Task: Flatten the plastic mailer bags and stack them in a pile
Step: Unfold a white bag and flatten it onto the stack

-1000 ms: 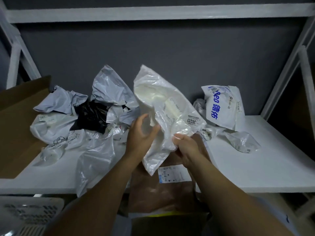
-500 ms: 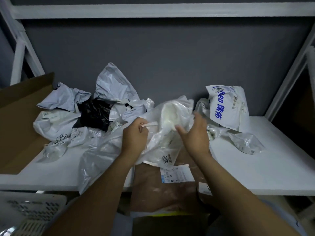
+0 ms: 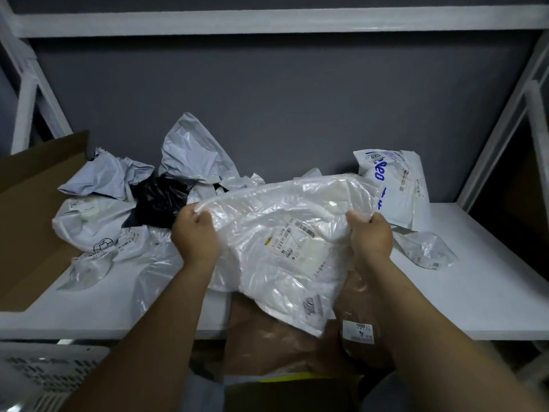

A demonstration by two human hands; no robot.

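Both hands hold one translucent white mailer bag (image 3: 282, 248) spread between them, in front of the person and above the near edge of the white shelf (image 3: 475, 278). The left hand (image 3: 194, 237) has its grip clamped on the bag's upper left corner, fingers curled over the edge. The right hand (image 3: 371, 237) has its grip clamped on the upper right part. The bag hangs from the two hands, wrinkled but opened out wide, with printed labels on its face (the print is too small to read). Its lower corner drapes over a brown mailer (image 3: 267, 343) that lies across the shelf's front edge and hangs down from it. A white label marked 4 (image 3: 358, 331) sits on the brown mailer's right part, just beside the right forearm. Behind the left hand lies a heap of crumpled bags: a pale grey bag (image 3: 193, 153) standing tallest against the grey wall (image 3: 267, 99), a black bag (image 3: 157, 200) in front of it, and white printed bags (image 3: 98, 221) to the left. A cardboard flap (image 3: 32, 209) borders the heap at far left. Behind the right hand leans a white bag with blue lettering (image 3: 395, 185), and a small clear bag (image 3: 424, 251) lies crumpled on the shelf near it. A white perforated crate (image 3: 38, 379) shows below the shelf at lower left.
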